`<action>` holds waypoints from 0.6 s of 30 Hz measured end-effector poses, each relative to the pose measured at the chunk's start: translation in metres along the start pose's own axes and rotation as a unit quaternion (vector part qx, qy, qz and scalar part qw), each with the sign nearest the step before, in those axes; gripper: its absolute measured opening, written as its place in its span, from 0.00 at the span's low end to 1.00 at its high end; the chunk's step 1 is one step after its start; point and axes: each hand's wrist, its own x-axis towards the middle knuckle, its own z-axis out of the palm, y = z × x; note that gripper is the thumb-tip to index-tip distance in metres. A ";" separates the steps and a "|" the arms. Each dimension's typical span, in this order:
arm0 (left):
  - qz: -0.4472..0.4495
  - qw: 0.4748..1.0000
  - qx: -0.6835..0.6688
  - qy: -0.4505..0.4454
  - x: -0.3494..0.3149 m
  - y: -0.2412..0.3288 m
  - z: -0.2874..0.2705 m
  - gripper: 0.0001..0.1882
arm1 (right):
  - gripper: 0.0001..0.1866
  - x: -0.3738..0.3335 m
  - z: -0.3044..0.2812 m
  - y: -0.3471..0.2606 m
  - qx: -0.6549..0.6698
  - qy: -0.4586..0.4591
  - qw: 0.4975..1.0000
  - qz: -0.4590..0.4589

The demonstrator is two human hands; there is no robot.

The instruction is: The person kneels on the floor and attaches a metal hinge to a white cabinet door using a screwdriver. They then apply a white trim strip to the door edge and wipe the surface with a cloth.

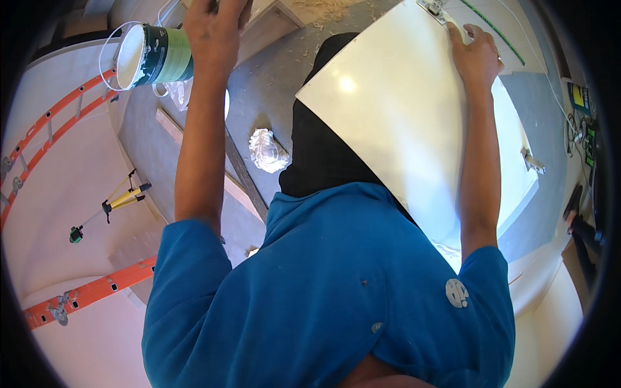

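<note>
A glossy white cabinet door (381,103) leans at a slant over my black-trousered legs. Metal hinges are fixed along its right side: one hinge (432,8) at the top edge of the view, another hinge (533,160) lower down. My right hand (477,57) is closed on the door's edge beside the upper hinge. At the top left, my left hand (217,29) is partly cut off by the frame, so its fingers and anything in them are hidden. Just left of it, a green paint bucket (173,55) with a wire handle and a white inside appears.
Orange ladders (61,116) stand along the left, with a yellow tripod (126,197) between their parts. Crumpled white plastic (266,150) and a wooden strip (169,126) lie on the grey floor. Wood shavings (320,10) and a wooden box (268,29) are ahead; tools (585,123) sit far right.
</note>
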 end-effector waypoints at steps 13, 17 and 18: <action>-0.186 0.980 0.063 -0.020 -0.166 -0.081 -0.017 0.23 | 0.26 -0.135 -0.039 -0.150 0.152 -0.225 0.823 -0.499; -0.181 0.981 0.064 -0.032 -0.172 -0.070 -0.017 0.22 | 0.25 -0.129 -0.035 -0.151 0.163 -0.209 0.814 -0.518; -0.170 0.982 0.071 -0.035 -0.171 -0.064 -0.016 0.22 | 0.25 -0.128 -0.035 -0.151 0.169 -0.208 0.812 -0.519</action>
